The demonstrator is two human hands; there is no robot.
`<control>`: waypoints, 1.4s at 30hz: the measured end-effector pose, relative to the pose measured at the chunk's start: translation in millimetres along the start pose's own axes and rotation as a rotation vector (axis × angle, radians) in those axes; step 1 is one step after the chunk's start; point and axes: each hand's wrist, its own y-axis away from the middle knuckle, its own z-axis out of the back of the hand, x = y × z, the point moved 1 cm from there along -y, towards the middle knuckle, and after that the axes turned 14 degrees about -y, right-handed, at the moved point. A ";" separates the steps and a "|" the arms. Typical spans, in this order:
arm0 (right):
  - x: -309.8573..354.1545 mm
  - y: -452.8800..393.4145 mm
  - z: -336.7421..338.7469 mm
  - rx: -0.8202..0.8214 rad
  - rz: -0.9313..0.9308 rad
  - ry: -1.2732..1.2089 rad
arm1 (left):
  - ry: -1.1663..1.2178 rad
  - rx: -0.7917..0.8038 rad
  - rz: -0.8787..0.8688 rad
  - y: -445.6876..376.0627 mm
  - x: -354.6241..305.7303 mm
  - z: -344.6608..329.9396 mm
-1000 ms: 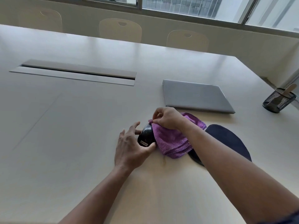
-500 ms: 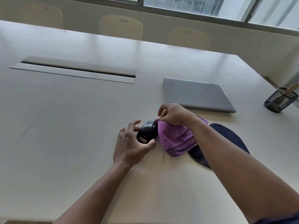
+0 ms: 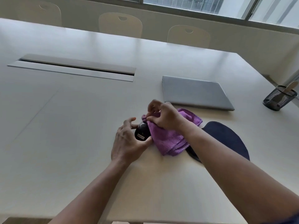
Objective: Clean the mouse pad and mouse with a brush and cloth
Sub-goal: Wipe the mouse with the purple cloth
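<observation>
A black mouse (image 3: 142, 130) with a small white label sits on the pale table, just left of the dark blue mouse pad (image 3: 226, 138). My left hand (image 3: 127, 143) grips the mouse from its left and near side. My right hand (image 3: 163, 117) pinches a purple cloth (image 3: 168, 139) and presses its edge against the mouse's right and top side. The cloth drapes over the pad's left end. A brush handle (image 3: 289, 87) sticks out of a mesh cup at the far right.
A shut grey laptop (image 3: 195, 92) lies just beyond the hands. The black mesh cup (image 3: 279, 98) stands at the table's right edge. A long cable-slot cover (image 3: 74, 67) runs across the table at left. Three chairs (image 3: 120, 25) line the far side.
My right hand has shifted the cloth along the mouse's top, fingers now lifted and pinching its edge. My left hand keeps its grip on the mouse.
</observation>
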 end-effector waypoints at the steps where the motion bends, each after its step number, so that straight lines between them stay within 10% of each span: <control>1: 2.7 3.1 -3.2 0.057 0.033 -0.001 | 0.003 -0.001 0.001 -0.1 0.0 0.3; 5: 9.4 9.4 -13.2 0.289 0.112 0.027 | 0.015 0.013 -0.009 -1.5 2.5 -0.3; 10: -0.2 1.2 3.3 0.021 0.002 -0.017 | -0.004 -0.020 -0.010 1.3 -2.4 1.8; 15: 5.5 7.2 -7.9 0.247 0.050 -0.011 | 0.018 -0.001 -0.015 1.5 -0.4 3.1; 21: -7.8 -1.4 6.9 -0.013 -0.058 0.007 | -0.083 -0.040 -0.046 4.9 -5.6 6.9; 42: 4.4 -0.3 -3.2 0.169 -0.083 -0.049 | -0.293 -0.014 -0.063 3.9 -5.7 5.6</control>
